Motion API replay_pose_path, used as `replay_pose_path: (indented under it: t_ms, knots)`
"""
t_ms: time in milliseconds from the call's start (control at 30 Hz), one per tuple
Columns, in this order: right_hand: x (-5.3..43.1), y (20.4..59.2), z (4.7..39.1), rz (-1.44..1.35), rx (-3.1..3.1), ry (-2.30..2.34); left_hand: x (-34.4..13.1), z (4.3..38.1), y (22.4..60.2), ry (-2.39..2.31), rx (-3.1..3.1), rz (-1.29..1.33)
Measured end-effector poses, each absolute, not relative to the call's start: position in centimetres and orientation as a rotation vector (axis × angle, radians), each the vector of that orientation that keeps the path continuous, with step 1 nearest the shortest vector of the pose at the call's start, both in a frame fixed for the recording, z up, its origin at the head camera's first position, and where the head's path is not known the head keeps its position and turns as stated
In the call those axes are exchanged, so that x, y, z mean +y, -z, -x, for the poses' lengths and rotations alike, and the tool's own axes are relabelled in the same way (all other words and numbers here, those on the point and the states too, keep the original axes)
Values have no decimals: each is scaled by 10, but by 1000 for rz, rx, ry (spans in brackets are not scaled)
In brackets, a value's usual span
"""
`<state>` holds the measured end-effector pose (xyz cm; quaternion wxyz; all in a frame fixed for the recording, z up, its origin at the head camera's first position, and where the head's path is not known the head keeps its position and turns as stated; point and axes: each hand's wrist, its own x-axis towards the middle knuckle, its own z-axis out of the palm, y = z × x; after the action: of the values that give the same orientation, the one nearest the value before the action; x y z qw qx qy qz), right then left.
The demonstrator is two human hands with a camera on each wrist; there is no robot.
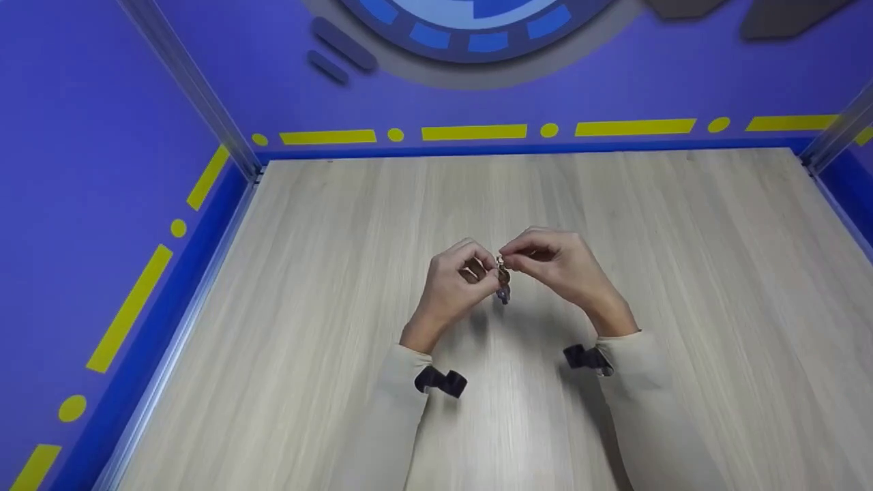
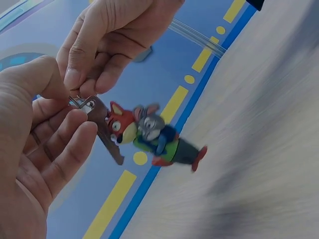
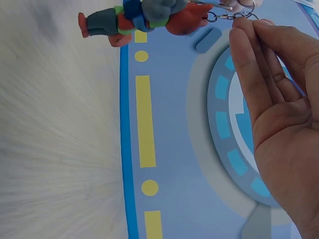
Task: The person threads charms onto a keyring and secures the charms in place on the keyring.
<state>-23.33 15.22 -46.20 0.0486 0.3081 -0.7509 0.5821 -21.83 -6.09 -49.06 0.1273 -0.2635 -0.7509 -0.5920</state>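
A keychain hangs between the two hands above the table. Its charm is a figurine (image 2: 172, 144) of a red fox with a grey rabbit against it. A short metal chain (image 3: 225, 17) joins the fox's head to a metal ring. Beside the charm dangles a brown flat piece (image 2: 103, 127) with a hooked end. My left hand (image 1: 455, 278) pinches the keychain's metal end between thumb and index finger, its other fingers curved behind. From the right, my right hand (image 1: 560, 267) pinches the ring with thumb and fingertips. Fingers partly hide the ring.
Under the hands lies a light wood-grain table (image 1: 341, 286). Blue panels with yellow marks (image 1: 474, 132) border its back and sides. Each sleeve carries a black wrist camera mount (image 1: 442, 382). Metal posts (image 1: 198, 88) stand at the back corners.
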Motion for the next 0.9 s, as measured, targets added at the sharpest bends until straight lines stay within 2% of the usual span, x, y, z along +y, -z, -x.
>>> replay_pose_path:
  t_ms: [467, 900]
  knots:
    - [155, 464, 235, -1003, -2334, -1768, -63, 220, 492, 1636, -2141, 913]
    - [156, 463, 234, -978, -2385, -1802, -60, 219, 495, 1783, -2153, 789]
